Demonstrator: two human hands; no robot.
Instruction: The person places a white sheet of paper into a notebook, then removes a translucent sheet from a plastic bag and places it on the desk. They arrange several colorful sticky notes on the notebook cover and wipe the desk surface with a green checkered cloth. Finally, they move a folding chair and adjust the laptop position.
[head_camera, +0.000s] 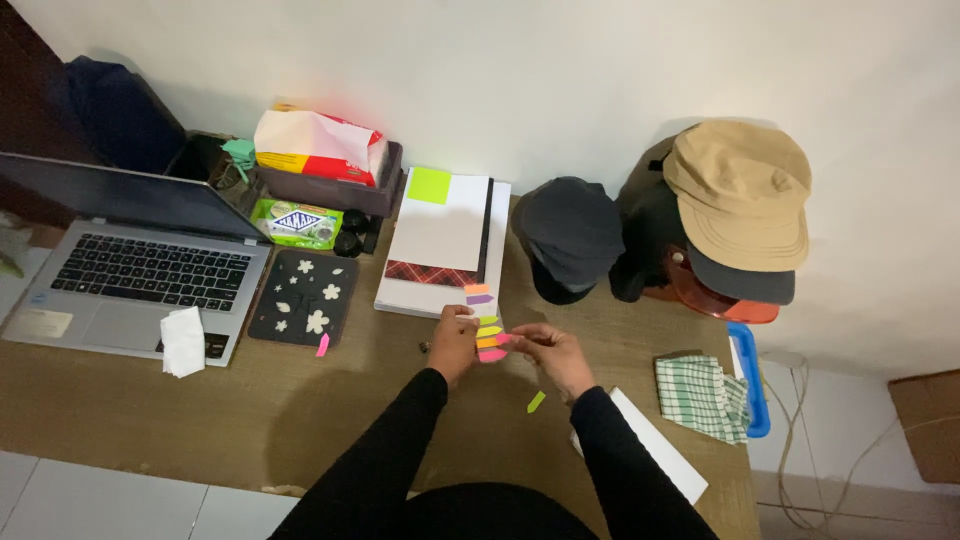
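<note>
my flags (486, 322) orange, purple, yellow, pink | my sleeves (400, 440) black | cap (738, 190) tan, upper right | cloth (700, 396) green-checked | pad (303, 296) black, white flowers

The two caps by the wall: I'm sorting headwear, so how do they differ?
The tan cap is light and perched atop a stack of other items; the dark cap is near-black and sits directly on the table. The tan one looks larger and higher. Both stand against the wall, brims toward the camera.

a brown wooden counter (130, 400) stands against a plain white wall (560, 70) under dim, warm light. pale grey floor tiles (90, 505) show at lower left, and thin white cables (800, 480) trail down at right.
</note>
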